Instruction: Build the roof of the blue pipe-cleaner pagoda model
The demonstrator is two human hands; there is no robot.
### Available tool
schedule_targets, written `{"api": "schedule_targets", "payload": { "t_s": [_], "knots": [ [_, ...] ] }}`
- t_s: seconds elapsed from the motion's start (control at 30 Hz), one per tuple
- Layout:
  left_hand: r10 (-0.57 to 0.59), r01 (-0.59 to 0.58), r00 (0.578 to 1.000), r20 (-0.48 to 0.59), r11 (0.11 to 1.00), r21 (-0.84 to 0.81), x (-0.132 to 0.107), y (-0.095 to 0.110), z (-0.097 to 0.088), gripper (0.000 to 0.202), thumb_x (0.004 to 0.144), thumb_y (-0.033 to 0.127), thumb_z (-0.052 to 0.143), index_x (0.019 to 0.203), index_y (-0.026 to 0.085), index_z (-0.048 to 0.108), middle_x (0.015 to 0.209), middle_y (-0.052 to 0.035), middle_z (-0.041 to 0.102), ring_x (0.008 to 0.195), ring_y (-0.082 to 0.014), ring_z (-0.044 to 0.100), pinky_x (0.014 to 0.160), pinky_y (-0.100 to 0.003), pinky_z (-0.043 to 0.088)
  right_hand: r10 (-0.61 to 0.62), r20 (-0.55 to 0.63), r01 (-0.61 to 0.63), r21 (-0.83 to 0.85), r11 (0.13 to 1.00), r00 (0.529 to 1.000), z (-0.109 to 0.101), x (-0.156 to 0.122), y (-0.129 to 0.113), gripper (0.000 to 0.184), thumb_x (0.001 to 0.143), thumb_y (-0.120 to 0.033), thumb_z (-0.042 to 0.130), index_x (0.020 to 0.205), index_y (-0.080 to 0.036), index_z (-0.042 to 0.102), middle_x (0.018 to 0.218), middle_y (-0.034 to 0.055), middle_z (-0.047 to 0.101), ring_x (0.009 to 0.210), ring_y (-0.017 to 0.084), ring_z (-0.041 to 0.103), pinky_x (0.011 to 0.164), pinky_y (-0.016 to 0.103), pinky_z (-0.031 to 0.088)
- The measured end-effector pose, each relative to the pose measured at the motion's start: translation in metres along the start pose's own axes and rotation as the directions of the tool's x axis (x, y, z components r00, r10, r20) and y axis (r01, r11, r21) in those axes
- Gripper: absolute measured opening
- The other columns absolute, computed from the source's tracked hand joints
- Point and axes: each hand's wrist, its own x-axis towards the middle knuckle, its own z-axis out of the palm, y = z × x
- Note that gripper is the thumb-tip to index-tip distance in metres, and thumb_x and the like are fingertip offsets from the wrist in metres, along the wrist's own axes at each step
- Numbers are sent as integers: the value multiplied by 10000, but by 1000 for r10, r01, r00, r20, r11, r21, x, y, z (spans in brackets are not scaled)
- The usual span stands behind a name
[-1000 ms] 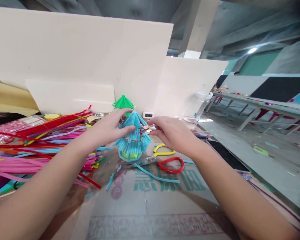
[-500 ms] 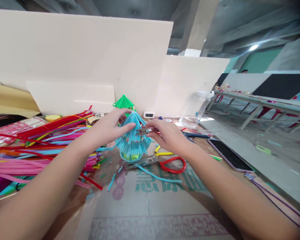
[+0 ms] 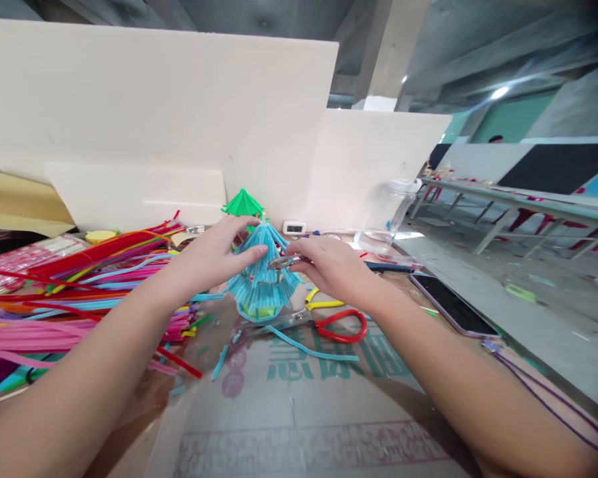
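Note:
A light blue tiered tree made of pipe cleaners [image 3: 263,279] stands on a cardboard sheet [image 3: 303,411] in the middle of the table. My left hand [image 3: 214,255] is wrapped round its upper left side, thumb across the front. My right hand [image 3: 331,265] pinches a small metal clip or tool [image 3: 282,261] against the right side of the tree's top tier. Just in front of the tree lie scissors with red and yellow handles [image 3: 329,322] and a loose blue pipe cleaner [image 3: 311,350].
A big heap of coloured pipe cleaners [image 3: 74,285] covers the table's left. A green paper tree [image 3: 243,202] stands behind, before white boards [image 3: 179,126]. A clear plastic jar [image 3: 391,212] and a phone [image 3: 451,307] sit at right, near the table edge.
My right hand has slid slightly left and closer to the tree with the metal piece. The left hand keeps its hold. The view has shifted a little.

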Motion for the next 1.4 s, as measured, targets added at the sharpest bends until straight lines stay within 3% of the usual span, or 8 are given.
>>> {"api": "schedule_targets", "payload": {
  "t_s": [0.33, 0.53, 0.7, 0.83, 0.97, 1.17, 1.3, 1.4],
  "knots": [
    [-3, -1, 999, -38, 994, -107, 2, -6, 3, 431, 825, 503, 561, 1144, 214, 559, 1031, -63, 637, 911, -239, 611, 802, -369, 485, 34, 14, -34, 12, 999, 999, -2, 1, -4, 146, 935, -242, 555, 1062, -180, 593, 976, 62, 709, 872, 192, 655, 715, 282, 432],
    [-53, 23, 981, -188, 987, -156, 4, -18, 5, 376, 819, 493, 566, 1056, 201, 548, 999, -52, 600, 814, -198, 596, 740, -340, 498, 184, 4, -184, 72, 980, 983, -5, 0, -9, 183, 918, -250, 565, 1089, -183, 560, 911, 52, 696, 741, 177, 629, 659, 273, 413],
    [-18, -19, 987, -159, 972, -233, 6, -18, 1, 410, 870, 471, 515, 1168, 198, 584, 1024, -51, 631, 916, -206, 600, 804, -319, 478, 179, 36, -181, 107, 978, 983, -5, 1, -16, 178, 916, -228, 549, 1088, -181, 544, 925, 59, 680, 714, 169, 605, 625, 264, 397],
    [-16, -12, 993, -115, 970, -243, 7, -18, -1, 431, 894, 528, 460, 1047, 195, 686, 1056, -68, 672, 945, -240, 609, 800, -319, 467, 197, 24, -199, 123, 972, 980, -3, 0, -13, 180, 925, -236, 539, 1097, -187, 534, 884, 45, 674, 712, 167, 602, 629, 260, 393],
    [-124, 63, 983, -133, 920, -387, 8, -19, -2, 436, 870, 545, 501, 973, 177, 711, 939, -60, 705, 878, -238, 625, 760, -309, 466, 217, -13, -210, 201, 957, 976, 1, -1, -13, 213, 939, -265, 522, 1137, -188, 513, 886, 46, 662, 727, 164, 605, 634, 258, 402],
    [-236, 0, 929, -285, 770, -638, 9, -12, -1, 354, 847, 510, 581, 926, 186, 702, 861, -38, 690, 744, -179, 612, 657, -272, 474, 276, -45, -251, 298, 921, 960, 3, 2, -34, 229, 947, -242, 491, 1168, -184, 498, 967, 76, 653, 803, 185, 615, 684, 291, 455],
    [-202, -208, 850, -487, 719, -663, 4, 5, -7, 273, 887, 450, 575, 908, 199, 680, 1047, -57, 693, 969, -199, 638, 844, -310, 502, 268, -136, -222, 279, 934, 954, -2, 4, -47, 204, 944, -169, 468, 1144, -161, 507, 991, 97, 659, 865, 197, 632, 739, 315, 483],
    [-189, -280, 810, -555, 707, -650, -3, 19, -12, 235, 903, 427, 566, 922, 214, 663, 1097, -57, 683, 1051, -209, 629, 899, -344, 507, 290, -191, -242, 236, 941, 938, -7, 3, -51, 199, 934, -155, 485, 1129, -171, 517, 934, 79, 677, 816, 200, 650, 710, 320, 492]
  ]
}}
